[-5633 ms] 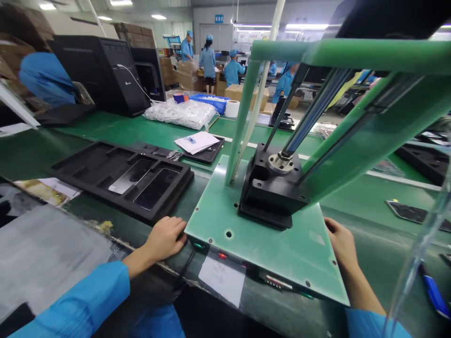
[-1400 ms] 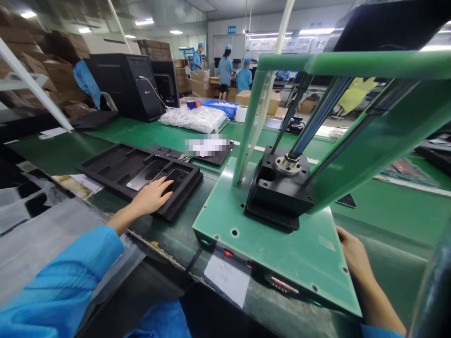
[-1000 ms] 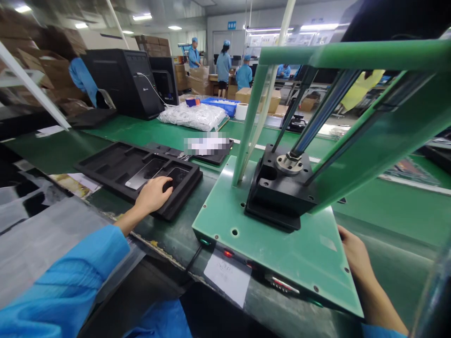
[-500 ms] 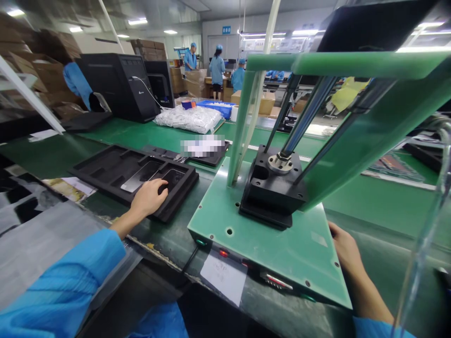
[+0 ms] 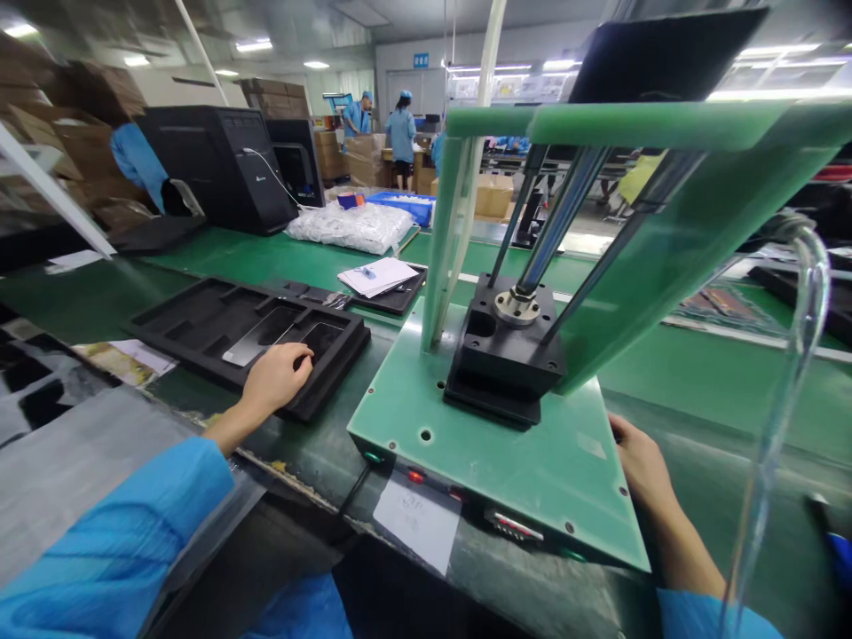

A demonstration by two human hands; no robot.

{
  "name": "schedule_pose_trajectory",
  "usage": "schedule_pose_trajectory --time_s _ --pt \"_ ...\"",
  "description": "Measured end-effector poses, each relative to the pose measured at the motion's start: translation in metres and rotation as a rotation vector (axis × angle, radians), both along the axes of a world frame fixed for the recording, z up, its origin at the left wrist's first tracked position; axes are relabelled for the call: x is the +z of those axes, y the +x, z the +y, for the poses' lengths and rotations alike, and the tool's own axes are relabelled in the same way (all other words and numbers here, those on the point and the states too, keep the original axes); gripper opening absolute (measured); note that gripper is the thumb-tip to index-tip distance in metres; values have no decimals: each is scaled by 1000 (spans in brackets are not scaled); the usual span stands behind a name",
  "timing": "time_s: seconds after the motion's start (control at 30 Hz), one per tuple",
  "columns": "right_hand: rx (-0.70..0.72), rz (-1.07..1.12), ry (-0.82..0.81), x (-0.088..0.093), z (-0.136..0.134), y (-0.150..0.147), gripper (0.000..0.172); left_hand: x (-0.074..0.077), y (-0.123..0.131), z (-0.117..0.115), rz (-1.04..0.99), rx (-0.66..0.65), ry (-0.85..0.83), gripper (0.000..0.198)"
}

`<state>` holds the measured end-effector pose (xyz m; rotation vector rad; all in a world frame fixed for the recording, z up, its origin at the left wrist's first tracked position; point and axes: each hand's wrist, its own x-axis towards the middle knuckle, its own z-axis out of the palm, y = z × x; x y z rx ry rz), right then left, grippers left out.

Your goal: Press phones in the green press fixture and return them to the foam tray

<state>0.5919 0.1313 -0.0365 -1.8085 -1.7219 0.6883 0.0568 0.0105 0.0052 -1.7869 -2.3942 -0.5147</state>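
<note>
My left hand [image 5: 276, 377] lies on the near end of a black foam tray [image 5: 193, 315], fingers curled at the near edge of a dark glossy panel [image 5: 325, 335] in one of its slots. A silvery panel [image 5: 256, 339] lies in the slot beside it. My right hand [image 5: 635, 457] rests against the right side of the green base plate [image 5: 506, 470] of a small press. Its fingers are hidden behind the plate's edge. A black block [image 5: 509, 359] on steel rods sits down on the plate.
The bench is a green conveyor belt [image 5: 698, 390]. A stack of papers [image 5: 379, 275] lies on a second tray behind, with a bag of white parts [image 5: 346, 226] and a black computer tower [image 5: 213, 164] farther back. A clear tube [image 5: 778, 417] hangs at right. Several people in blue [image 5: 401, 133] work far off.
My left hand left the press's left front corner, settled on the tray's dark panel, and now its fingers have curled in. My right hand has stayed at the base plate's right side.
</note>
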Motion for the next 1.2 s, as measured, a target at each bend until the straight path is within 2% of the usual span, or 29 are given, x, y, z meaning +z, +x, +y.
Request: schedule_pose_trajectory --time_s 0.2,0.57,0.87,1.2 --pt "0 -10 -2 0 0 -1 69 1 1 0 -8 -7 11 44" --pt "23 -19 10 1 -2 -1 66 3 3 -1 -21 -15 9 43" --pt "36 -17 19 -4 0 2 68 5 8 -4 -9 4 29 45" --pt "47 -31 20 -6 1 2 69 -2 -5 6 -4 -20 -61 54"
